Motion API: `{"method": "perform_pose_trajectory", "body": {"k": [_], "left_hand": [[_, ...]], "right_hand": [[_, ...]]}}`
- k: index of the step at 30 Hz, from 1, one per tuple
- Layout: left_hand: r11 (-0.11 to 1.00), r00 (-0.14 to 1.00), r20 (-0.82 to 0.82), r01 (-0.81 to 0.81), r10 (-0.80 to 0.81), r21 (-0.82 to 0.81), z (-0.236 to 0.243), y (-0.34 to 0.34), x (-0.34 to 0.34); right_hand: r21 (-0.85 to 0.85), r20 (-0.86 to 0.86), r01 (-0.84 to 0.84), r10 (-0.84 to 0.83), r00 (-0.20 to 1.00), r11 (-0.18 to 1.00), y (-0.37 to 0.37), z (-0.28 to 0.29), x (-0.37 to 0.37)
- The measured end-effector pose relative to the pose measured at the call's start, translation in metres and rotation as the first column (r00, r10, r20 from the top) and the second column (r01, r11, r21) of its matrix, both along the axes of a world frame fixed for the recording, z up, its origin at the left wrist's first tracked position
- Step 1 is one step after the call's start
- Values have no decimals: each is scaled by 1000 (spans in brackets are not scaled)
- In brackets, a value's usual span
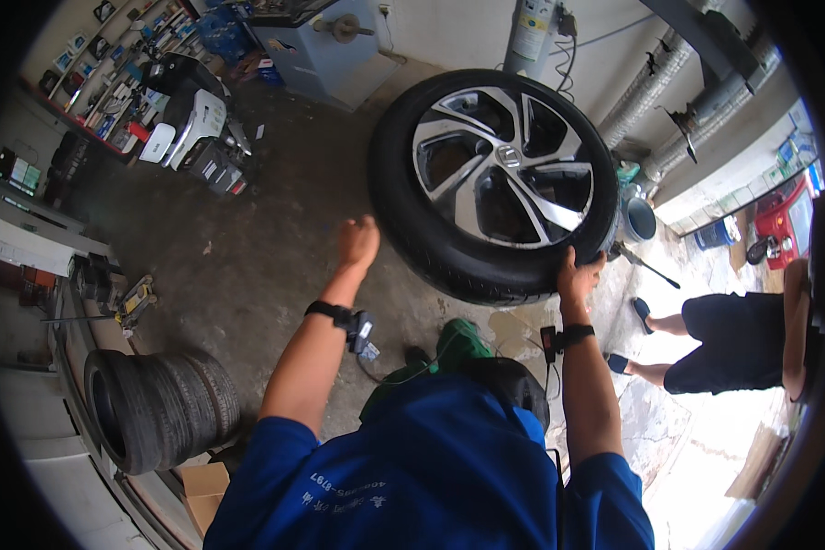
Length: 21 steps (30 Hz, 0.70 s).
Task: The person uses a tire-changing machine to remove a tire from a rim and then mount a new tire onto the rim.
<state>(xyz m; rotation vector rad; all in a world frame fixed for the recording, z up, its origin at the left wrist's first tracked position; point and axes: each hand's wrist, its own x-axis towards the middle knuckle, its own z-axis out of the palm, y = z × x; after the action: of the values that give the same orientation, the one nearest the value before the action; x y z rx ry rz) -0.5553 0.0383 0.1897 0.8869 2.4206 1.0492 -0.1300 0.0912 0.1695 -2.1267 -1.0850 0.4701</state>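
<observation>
- Grey concrete floor (275, 229), dark and stained, spreads left of the fingers of the left hand (358, 244); it glares white beyond the fingers of the right hand (577, 278).
- Left fingers: curled in loosely, nothing seen in them, just beside the mounted black tyre (412, 247).
- Right fingers: laid against that tyre's near right side; whether they grip, I cannot tell.
- Two-tone alloy wheel (509, 158), inside the tyre: ahead of and between both hands' fingers; its underside and support are hidden.
- Motor scooter (197, 124): far ahead-left of the left fingers; goods on the shelves (101, 69) behind are too small to identify.
- Row of tyres (156, 412): nearer the body, left of the left fingers.
- Bystander in dark shorts (724, 339): right of the right fingers, upper body lost at the rim.
- Red vehicle (784, 220): farther right, cut off, perhaps a tricycle.
</observation>
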Motion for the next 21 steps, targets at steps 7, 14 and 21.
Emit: {"method": "perform_pose_trajectory", "body": {"k": [7, 14, 21], "left_hand": [[942, 948, -254, -253, 194, -222, 7, 89, 17], [935, 906, -400, -252, 137, -250, 2, 98, 35], [893, 756, -650, -339, 71, -297, -19, 100, 33]], "right_hand": [[49, -28, -74, 76, 997, 996, 0, -1, 16], [-63, 198, 43, -30, 980, 997, 59, -19, 54], [-74, 121, 14, -5, 993, 997, 45, 5, 37]]}}
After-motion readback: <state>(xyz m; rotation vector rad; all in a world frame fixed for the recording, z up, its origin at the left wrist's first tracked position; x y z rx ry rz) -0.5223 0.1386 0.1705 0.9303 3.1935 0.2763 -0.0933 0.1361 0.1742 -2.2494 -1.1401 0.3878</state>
